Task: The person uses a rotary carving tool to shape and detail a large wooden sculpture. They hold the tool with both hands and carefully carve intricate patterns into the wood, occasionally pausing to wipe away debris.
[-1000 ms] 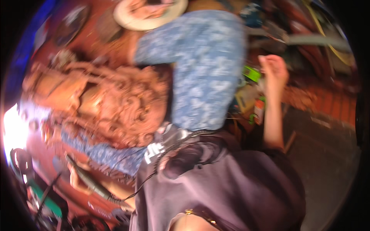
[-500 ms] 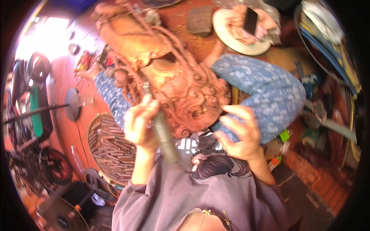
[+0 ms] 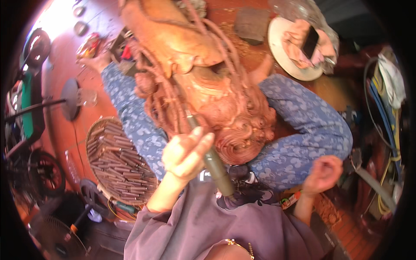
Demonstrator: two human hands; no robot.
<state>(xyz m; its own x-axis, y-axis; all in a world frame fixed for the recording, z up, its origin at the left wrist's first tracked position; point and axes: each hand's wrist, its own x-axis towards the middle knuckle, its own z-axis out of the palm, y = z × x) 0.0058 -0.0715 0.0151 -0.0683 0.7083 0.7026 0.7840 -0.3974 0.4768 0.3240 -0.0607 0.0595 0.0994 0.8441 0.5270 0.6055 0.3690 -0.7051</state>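
A large reddish-brown wood carving (image 3: 203, 86) with curls and ridges lies across my lap, between my legs in blue patterned trousers (image 3: 299, 130). My left hand (image 3: 184, 154) grips a dark pen-shaped rotary carving tool (image 3: 212, 162), its tip touching the curled part of the carving. My right hand (image 3: 323, 173) hovers to the right beside my knee, fingers curled loosely, holding nothing that I can see.
A round woven tray of several chisels (image 3: 117, 162) sits at my left. A pale round plate (image 3: 290, 47) with a cloth and a phone lies at the back right. Cables and hoses (image 3: 381, 112) crowd the right side; a fan (image 3: 60, 234) and a wheel (image 3: 43, 173) stand lower left.
The view has swung so the carving lies closer and more central. My right hand has left the carving and moved to the right of my knee; my left hand keeps the tool.
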